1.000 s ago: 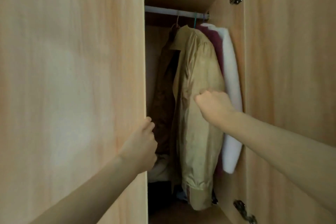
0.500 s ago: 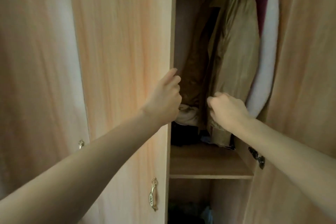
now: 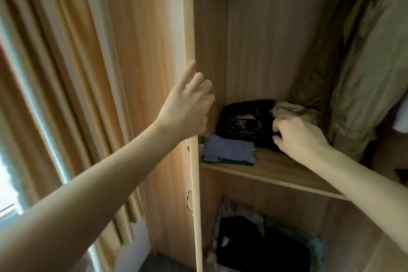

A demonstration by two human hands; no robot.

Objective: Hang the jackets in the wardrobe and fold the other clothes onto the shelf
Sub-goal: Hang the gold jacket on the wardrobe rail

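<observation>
Hanging at the right of the open wardrobe: a khaki jacket (image 3: 362, 55), its hem dropping behind the shelf's back right corner, with a sliver of dark red and white cloth (image 3: 400, 117) at the frame's right edge beside it. Lying on the wooden shelf (image 3: 276, 170): a black printed garment (image 3: 245, 123) folded toward the back, a crumpled beige cloth (image 3: 293, 111) touching its right end, and a folded blue garment (image 3: 228, 150) at the front left, stacked on something green whose edge peeks out beneath. Reaching over the shelf from the right: the right hand (image 3: 300, 137), knuckles up, fingers curled down with their tips at the right end of the black garment; whether pinching the fabric or only touching it, cannot tell. Resting against the edge of the left door (image 3: 189, 28): the left hand (image 3: 187, 106), index finger extended up along the door edge, the other fingers loosely bent, thumb hidden behind the door. Fixed lower on that door edge: a metal handle (image 3: 189, 203). Heaped in the compartment under the shelf: a black item (image 3: 260, 249) among pale and greenish clothes. Off to the left of the door: tan curtains (image 3: 55, 62) and a bright window (image 3: 6, 183).
</observation>
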